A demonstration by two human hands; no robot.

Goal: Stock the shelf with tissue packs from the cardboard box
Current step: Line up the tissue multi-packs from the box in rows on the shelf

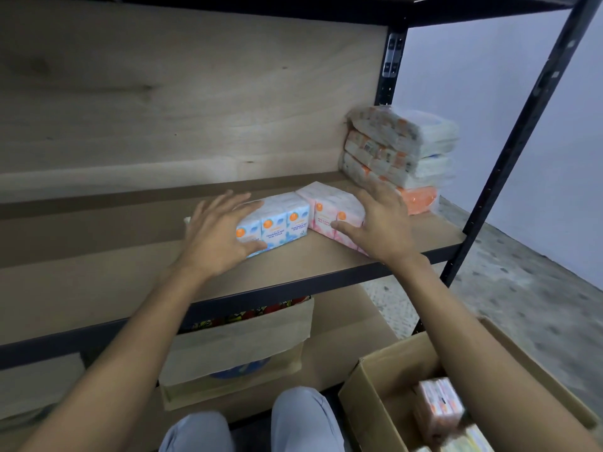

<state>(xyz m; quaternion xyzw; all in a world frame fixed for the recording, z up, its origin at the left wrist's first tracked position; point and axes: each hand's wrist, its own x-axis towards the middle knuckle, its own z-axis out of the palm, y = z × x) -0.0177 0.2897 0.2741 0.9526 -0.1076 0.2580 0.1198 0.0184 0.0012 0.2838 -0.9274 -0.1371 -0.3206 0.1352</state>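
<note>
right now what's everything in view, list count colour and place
blue-and-white plastic-wrapped tissue pack: one, blue and white, shelf, under left hand
pink-and-white plastic-wrapped tissue pack: one, pink and white, right of the blue one
stack of clear-wrapped tissue packs: about four, white and orange, shelf's back right corner
wooden shelf board: one, tan, black-framed
brown cardboard box: one, brown, lower right, packs inside
beige paper bag: one, beige, lower shelf
left hand: resting on blue pack
right hand: flat on pink pack

cardboard box [368, 386] cut by bottom edge; packs inside [439, 409] blurred; stacked packs [398, 148] print unreadable.
</note>
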